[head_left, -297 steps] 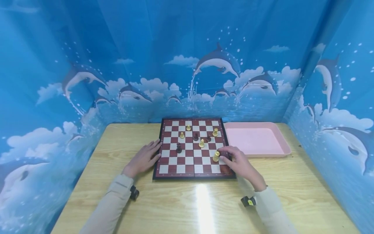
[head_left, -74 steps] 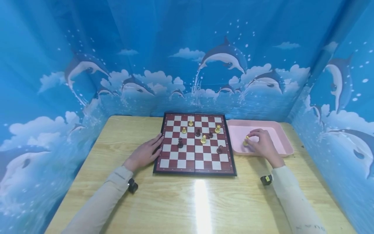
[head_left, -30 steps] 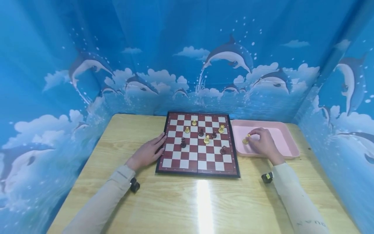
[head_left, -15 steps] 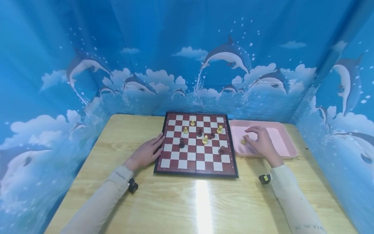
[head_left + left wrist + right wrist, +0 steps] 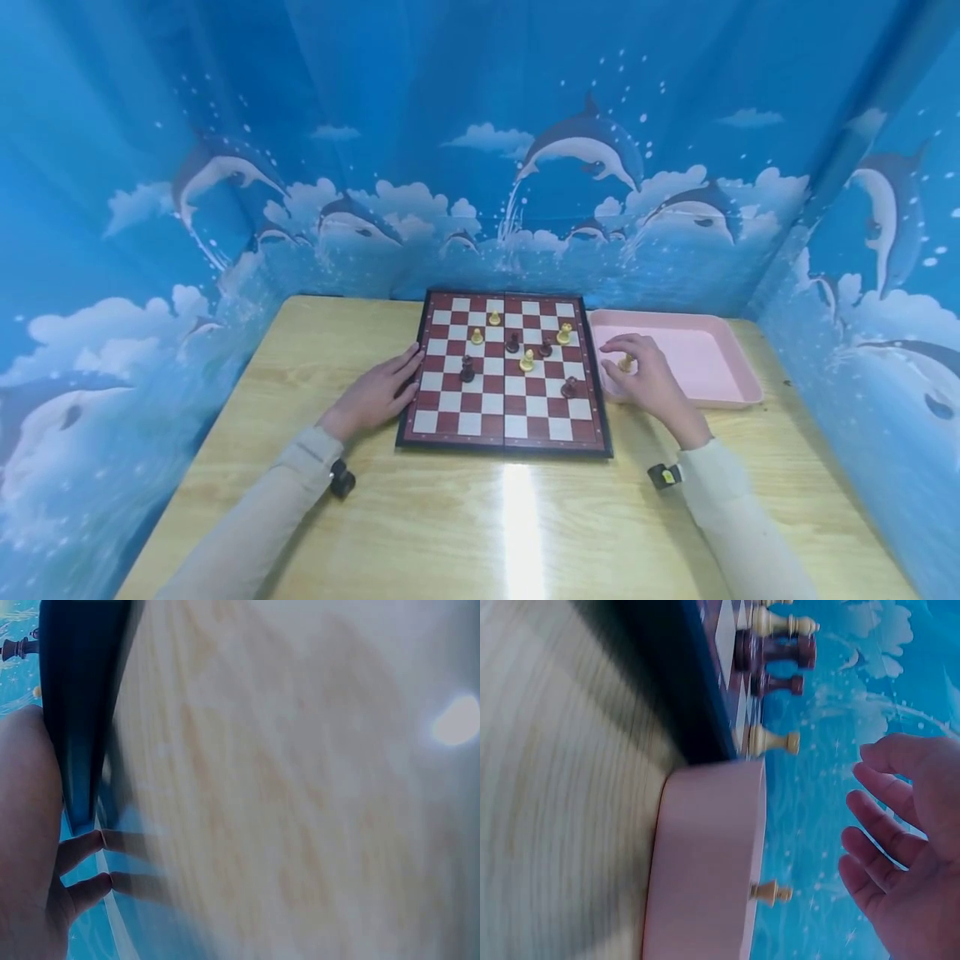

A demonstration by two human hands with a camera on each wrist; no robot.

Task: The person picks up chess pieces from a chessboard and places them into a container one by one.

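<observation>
Chessboard [image 5: 491, 402] and pink tray [image 5: 708, 362] sit side by side on the desk [image 5: 442, 533] before a dolphin curtain [image 5: 420, 158] in the head view; eight pieces [image 5: 527, 362] stand on the board. The left hand [image 5: 373, 393], loosely spread, touches its edge; the right hand [image 5: 651, 387], thumb and fingers parted, partly screens a pale chess piece [image 5: 627, 363] in the tray. At the left wrist, the board's dark side blocks much. Only the right wrist shows that piece upright above the tray wall, apart from the fingers.
</observation>
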